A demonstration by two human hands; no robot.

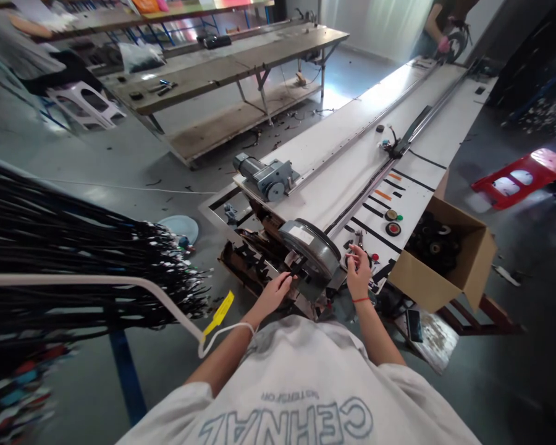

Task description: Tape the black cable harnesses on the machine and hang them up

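Note:
At the near end of a long white bench (319,179) stands a round grey metal wheel (317,266) with a dark belt or rim on top. My left hand (275,293) is at the wheel's left side, its fingers closed on a small dark part I cannot make out. To the right of the wheel, my right hand (359,272) is raised with fingers curved and apart, and nothing shows clearly in it. Just beyond those fingers lies a small metal tool (360,238) on the bench. Near it are a red button (393,228) and a green button (400,217).
A cardboard box (467,272) of black parts stands at the right. Black cords (74,247) hang at the left by a bent white tube (152,285). A motor (264,176) sits on the bench. Beyond are a red stool (521,179) and another person (438,37).

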